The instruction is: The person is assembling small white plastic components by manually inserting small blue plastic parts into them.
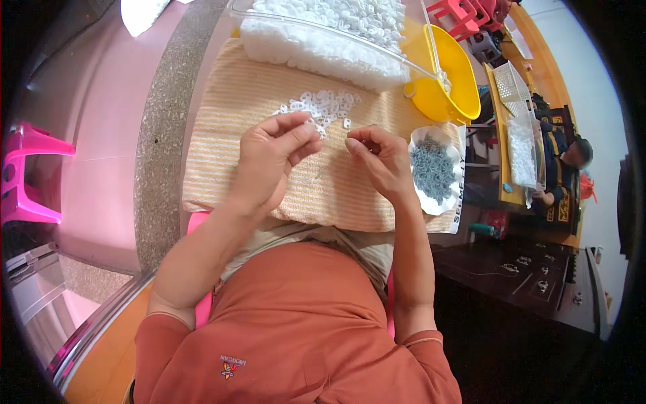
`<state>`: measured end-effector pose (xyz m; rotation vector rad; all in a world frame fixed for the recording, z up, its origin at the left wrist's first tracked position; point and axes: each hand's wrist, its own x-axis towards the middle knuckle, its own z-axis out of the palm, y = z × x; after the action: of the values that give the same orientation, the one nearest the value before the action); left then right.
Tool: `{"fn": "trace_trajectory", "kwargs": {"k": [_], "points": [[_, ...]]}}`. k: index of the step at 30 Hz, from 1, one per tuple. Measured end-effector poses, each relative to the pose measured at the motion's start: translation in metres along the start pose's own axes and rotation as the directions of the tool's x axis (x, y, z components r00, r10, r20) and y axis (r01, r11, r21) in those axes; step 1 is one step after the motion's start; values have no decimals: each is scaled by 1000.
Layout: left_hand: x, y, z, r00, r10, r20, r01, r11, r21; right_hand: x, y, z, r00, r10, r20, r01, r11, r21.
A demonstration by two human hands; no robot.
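Note:
My left hand [274, 158] is raised over the near left side of a loose pile of small white plastic pieces [330, 102]. Its thumb and fingertips are pinched together, and I cannot make out what is between them. To the right, my right hand [385, 161] is also closed in a pinch, its fingertips curled inward; anything in them is too small to name. One white piece with holes [346, 124] lies apart from the pile, just beyond my right fingertips. Close to my right hand, a white scalloped dish [431, 208] holds many small dark grey pieces [433, 168].
A striped beige cloth [222, 135] covers the work surface. Beyond the pile stands a clear bin [323, 34] heaped with white pieces, with a yellow bucket [464, 94] to its right. A pink stool [30, 172] is at far left. Another person [558, 161] sits at right.

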<state>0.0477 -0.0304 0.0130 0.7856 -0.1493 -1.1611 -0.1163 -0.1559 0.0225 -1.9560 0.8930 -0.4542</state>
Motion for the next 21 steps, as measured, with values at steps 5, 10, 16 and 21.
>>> {"fn": "trace_trajectory", "kwargs": {"k": [5,10,16,21], "points": [[3,7,-4,998,52,-40,-53,998,-24,7,-7,6,994,-108,15,109,988,-105],[5,8,-5,997,59,-43,-61,997,-40,20,-3,15,965,-261,19,257,931,-258],[5,13,-2,992,81,-95,-87,995,-50,27,-19,21,948,-301,99,315,865,-391],[9,15,-7,986,134,-101,-143,986,-86,33,-22,29,925,-364,105,374,831,-412]]}}
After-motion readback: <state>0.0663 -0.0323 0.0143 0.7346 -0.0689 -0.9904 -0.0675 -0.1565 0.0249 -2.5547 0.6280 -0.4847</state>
